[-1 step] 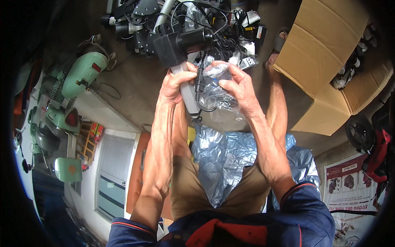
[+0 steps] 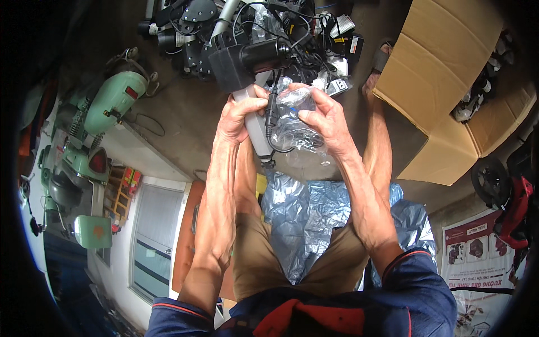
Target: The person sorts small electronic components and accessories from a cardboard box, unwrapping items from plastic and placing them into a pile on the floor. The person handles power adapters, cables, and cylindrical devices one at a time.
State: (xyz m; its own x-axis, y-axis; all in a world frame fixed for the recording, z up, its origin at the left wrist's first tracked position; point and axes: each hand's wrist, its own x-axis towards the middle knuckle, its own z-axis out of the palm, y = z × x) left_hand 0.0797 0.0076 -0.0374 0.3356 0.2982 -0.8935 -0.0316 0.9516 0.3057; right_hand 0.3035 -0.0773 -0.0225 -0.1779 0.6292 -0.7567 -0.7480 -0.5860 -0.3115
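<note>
My left hand (image 2: 240,119) is closed around the pale grey shaft of a device (image 2: 259,137) that has a black motor block (image 2: 247,60) at its far end. A black cable with a plug (image 2: 269,115) hangs beside the shaft, between my hands. My right hand (image 2: 330,121) pinches a crumpled clear plastic bag (image 2: 292,124) that has black cable inside it and presses against the shaft. Both hands are held up over my knees. A grey-blue plastic sheet (image 2: 306,216) lies across my lap below them.
A pile of similar black and grey devices and tangled cables (image 2: 292,28) lies on the floor ahead. An open cardboard box (image 2: 443,84) stands on the right, a red machine (image 2: 514,202) beyond it. Green scooters (image 2: 106,106) are parked on the left.
</note>
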